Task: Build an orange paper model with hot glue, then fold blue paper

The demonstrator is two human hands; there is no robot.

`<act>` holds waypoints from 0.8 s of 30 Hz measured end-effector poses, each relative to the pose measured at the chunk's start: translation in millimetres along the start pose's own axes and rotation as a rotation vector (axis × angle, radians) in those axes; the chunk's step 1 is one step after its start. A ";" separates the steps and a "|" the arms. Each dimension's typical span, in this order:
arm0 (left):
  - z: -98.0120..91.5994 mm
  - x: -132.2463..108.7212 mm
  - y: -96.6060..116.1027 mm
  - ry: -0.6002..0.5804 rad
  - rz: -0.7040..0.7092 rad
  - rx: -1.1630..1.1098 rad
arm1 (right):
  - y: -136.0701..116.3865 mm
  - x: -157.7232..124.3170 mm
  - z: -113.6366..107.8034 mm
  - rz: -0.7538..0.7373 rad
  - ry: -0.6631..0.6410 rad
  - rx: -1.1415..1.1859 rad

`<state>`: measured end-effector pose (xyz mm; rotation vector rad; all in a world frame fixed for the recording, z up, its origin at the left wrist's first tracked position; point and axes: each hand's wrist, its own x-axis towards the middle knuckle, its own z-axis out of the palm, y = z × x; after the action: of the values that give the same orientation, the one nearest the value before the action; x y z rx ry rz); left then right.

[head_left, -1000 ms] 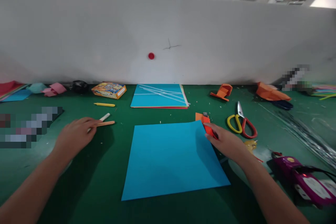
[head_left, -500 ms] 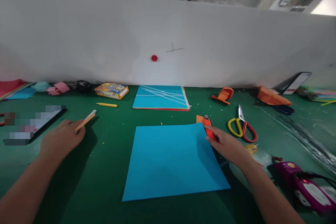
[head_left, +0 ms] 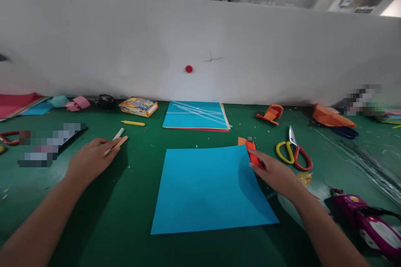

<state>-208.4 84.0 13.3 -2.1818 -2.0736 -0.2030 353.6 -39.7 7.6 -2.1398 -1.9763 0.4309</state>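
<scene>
Your left hand [head_left: 90, 159] is gripping a pale wooden stick [head_left: 116, 142] between thumb and fingers, the stick's tip pointing toward 1 o'clock over the green table [head_left: 131, 200]. Your right hand [head_left: 277, 174] is resting on the right edge of the blue paper sheet [head_left: 209, 190], fingers curled around an orange utility knife [head_left: 253, 153] whose blade end is poking out toward 11 o'clock, just past the sheet's far right corner. The sheet is lying flat at the table's centre, directly in front of you, between your two forearms.

At 12 o'clock from the sheet, a stack of coloured paper [head_left: 196, 116] with a blue top page is sitting against the white wall [head_left: 125, 50], several thin clear strips lying across it. At 11 o'clock, a small orange box [head_left: 138, 107] is lying by the wall, and a yellow crayon [head_left: 133, 123] is lying just in front of it. At 2 o'clock from the sheet, scissors [head_left: 294, 152] with one yellow and one red handle are lying shut, near your right hand but apart from it. Farther back at 1 o'clock, a folded orange paper piece [head_left: 270, 114] is resting near the wall. At 4 o'clock, a magenta glue gun [head_left: 363, 221] is lying beside your right forearm. A red dot [head_left: 189, 69] is showing on the wall at 12 o'clock.
</scene>
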 end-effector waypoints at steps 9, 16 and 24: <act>-4.0 -1.4 4.6 0.080 0.096 0.027 | 6.1 6.4 5.5 -0.077 0.032 0.001; -5.5 -14.8 48.7 0.009 0.358 -0.091 | 4.9 5.4 15.9 -0.065 0.128 -0.031; 4.3 -29.4 86.9 -0.116 0.522 -0.292 | -15.2 -1.8 19.3 -0.218 0.091 -0.076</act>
<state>-123.1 51.6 3.8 -2.8800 -1.5178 -0.3466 332.6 -41.1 -5.2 -1.9193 -2.1745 0.2215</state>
